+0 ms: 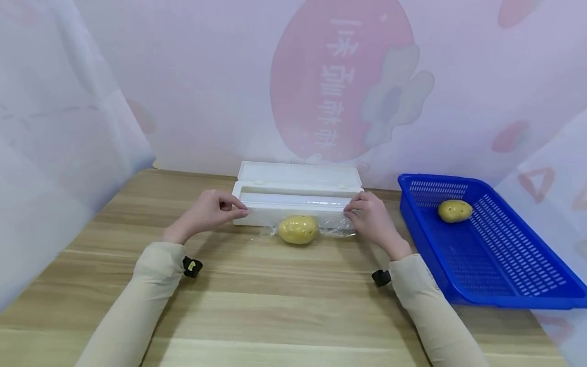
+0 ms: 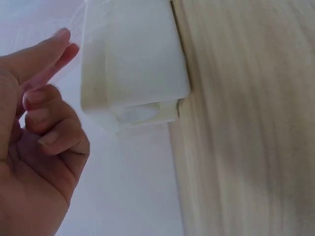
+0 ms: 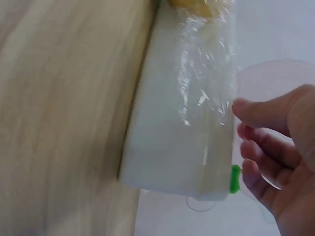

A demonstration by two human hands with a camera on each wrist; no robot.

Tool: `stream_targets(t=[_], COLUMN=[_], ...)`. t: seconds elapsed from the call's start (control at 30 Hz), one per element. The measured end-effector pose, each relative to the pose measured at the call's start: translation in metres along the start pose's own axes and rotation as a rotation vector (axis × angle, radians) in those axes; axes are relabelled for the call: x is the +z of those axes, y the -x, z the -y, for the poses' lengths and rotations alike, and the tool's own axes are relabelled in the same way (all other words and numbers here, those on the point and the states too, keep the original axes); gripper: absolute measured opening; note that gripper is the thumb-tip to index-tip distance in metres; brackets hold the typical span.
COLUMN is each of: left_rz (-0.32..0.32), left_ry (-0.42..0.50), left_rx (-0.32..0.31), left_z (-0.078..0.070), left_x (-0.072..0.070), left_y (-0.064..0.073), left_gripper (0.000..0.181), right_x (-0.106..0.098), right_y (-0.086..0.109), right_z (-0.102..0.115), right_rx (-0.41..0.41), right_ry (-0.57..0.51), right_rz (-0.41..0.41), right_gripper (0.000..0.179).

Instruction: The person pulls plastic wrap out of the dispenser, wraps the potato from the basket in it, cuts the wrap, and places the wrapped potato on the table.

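Observation:
A potato (image 1: 298, 230) wrapped in clear cling film lies against the front of a white cling film box (image 1: 263, 216). Crinkled cling film (image 1: 337, 224) spreads to its right and up the box front. The lid (image 1: 300, 174) stands raised behind, and a film roll (image 1: 293, 199) shows inside. At the box's left end, my left hand (image 1: 208, 211) pinches film between thumb and index finger, its other fingers curled. My right hand (image 1: 370, 216) pinches film at the right end of the top front edge, close to a small green piece (image 3: 235, 179) on the box.
On the right of the wooden table (image 1: 266, 316) stands a blue plastic basket (image 1: 426, 255) with perforated sides. Another potato (image 1: 455, 211) lies inside it. A printed cloth (image 1: 206, 92) hangs close behind the box, and more cloth borders both sides.

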State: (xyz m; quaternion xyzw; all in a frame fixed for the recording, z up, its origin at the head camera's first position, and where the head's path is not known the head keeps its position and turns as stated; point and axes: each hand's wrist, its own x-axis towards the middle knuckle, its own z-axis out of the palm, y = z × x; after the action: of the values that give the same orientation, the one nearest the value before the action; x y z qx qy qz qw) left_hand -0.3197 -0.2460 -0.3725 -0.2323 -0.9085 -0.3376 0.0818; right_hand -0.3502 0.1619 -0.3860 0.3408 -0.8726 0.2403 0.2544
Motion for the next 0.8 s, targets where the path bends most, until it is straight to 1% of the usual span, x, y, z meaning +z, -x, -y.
stream_targets(t=[0.07, 0.23, 0.47, 0.57, 0.67, 0.73, 0.8], left_rz=[0.043, 0.145, 0.279, 0.318, 0.344, 0.347, 0.337], left_ry=[0.01, 0.017, 0.138, 0.158, 0.162, 0.146, 0.132], left_rx=[-0.017, -0.036, -0.082, -0.083, -0.089, -0.111, -0.137], left_z=[-0.003, -0.007, -0.005, -0.004, -0.005, -0.006, -0.007], left_x=[-0.002, -0.004, -0.003, -0.002, -0.002, -0.001, 0.001], left_y=[0.0, 0.0, 0.0, 0.0, -0.001, -0.001, -0.002], left_gripper=[0.007, 0.015, 0.017, 0.016, 0.018, 0.024, 0.031], right_x=[-0.004, -0.012, -0.016, -0.016, -0.016, -0.016, -0.014], right_y=[-0.001, -0.002, -0.003, -0.003, -0.004, -0.004, -0.003], right_z=[0.0, 0.002, 0.001, 0.002, 0.003, 0.004, 0.003], right_rx=[0.018, 0.064, 0.069, 0.058, 0.037, 0.025, 0.016], right_ry=[-0.043, -0.119, -0.174, -0.205, -0.217, -0.214, -0.218], right_rz=[0.039, 0.134, 0.211, 0.249, 0.293, 0.326, 0.354], right_gripper=[0.006, 0.003, 0.004, 0.007, 0.008, 0.009, 0.011])
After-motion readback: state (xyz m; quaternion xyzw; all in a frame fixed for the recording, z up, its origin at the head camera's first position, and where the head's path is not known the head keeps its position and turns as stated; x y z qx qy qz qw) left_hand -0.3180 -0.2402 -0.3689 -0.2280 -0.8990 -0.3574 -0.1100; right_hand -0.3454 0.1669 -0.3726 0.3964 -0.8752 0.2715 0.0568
